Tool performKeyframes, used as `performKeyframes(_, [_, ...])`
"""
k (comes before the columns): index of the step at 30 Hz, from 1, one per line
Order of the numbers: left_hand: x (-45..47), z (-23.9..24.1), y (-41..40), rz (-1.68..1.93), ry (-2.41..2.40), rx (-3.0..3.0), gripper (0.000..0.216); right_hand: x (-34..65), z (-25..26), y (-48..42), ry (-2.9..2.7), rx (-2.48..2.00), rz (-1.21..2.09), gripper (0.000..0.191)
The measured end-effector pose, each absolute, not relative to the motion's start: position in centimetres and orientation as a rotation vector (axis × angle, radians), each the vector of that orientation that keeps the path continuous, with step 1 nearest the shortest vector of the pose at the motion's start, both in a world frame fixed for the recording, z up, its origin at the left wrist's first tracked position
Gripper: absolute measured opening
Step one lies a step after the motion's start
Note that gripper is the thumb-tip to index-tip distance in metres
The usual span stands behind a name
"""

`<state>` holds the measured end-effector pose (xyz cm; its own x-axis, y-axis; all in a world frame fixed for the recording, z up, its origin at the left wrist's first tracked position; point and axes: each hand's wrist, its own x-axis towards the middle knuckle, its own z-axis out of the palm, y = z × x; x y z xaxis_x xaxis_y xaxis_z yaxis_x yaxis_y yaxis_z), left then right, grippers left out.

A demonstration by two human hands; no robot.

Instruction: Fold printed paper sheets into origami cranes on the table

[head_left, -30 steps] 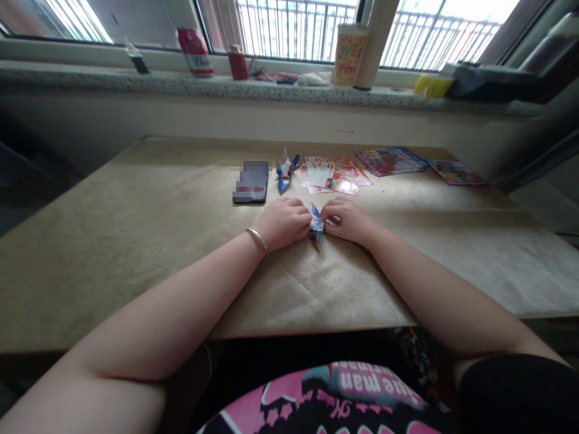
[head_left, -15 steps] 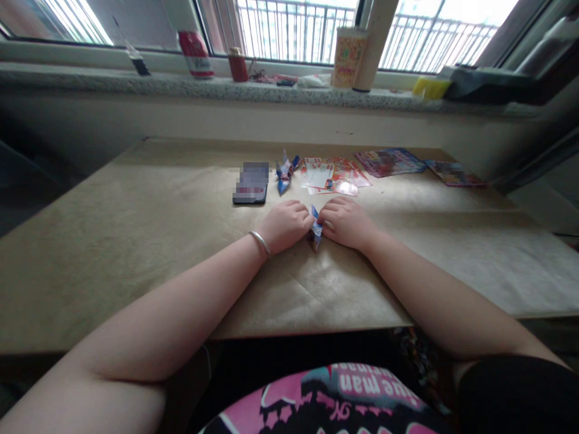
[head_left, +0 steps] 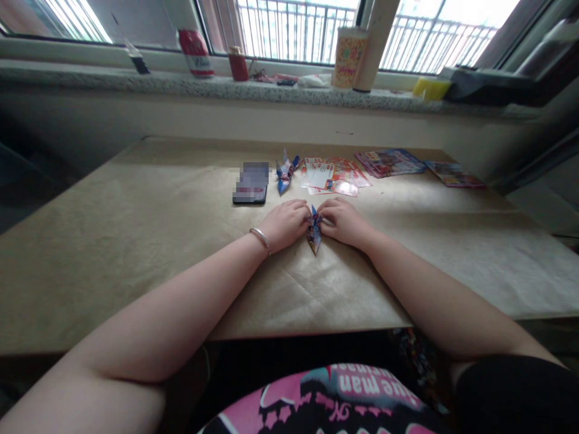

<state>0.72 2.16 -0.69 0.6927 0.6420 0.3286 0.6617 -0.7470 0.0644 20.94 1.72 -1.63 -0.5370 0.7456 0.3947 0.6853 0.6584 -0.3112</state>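
Observation:
Between my two hands is a small folded paper piece (head_left: 314, 236), printed in blue and dark colours, with pointed ends facing away from me and toward me. My left hand (head_left: 287, 223), a silver bangle at its wrist, grips the left side with closed fingertips. From the right, my right hand (head_left: 344, 220) pinches the other side, fingers curled. Parts of the paper are hidden behind the fingers. Beyond my hands lies a similar pointed folded paper figure (head_left: 284, 173), blue and white.
Left of that figure rests a phone (head_left: 251, 182). Red and white printed sheets (head_left: 337, 175) lie to its right, then colourful printed papers (head_left: 389, 162) and another printed stack (head_left: 455, 173). On the sill stand a can (head_left: 195, 53) and a paper cup (head_left: 348, 59).
My fingers have drawn slightly apart at the paper piece, and more of its middle and near point shows. Both hands stay in nearly the same place.

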Motion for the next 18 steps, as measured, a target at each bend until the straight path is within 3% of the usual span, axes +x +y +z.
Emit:
performKeyframes(5, [0.34, -0.86, 2.41, -0.542, -1.126, -2.943, 0.017, 21.36, -1.68, 1.72, -2.332, -1.11, 0.247, 0.008])
performKeyframes(11, [0.48, -0.81, 2.55, -0.592, -1.231, -2.944, 0.026, 21.08, -1.32, 1.63, -2.343, -1.143, 0.223, 0.025])
performKeyframes(18, [0.43, -0.76, 2.59, -0.58, -1.381, -2.861, 0.025, 20.7, -1.64, 1.82, -2.274, -1.27, 0.209, 0.022])
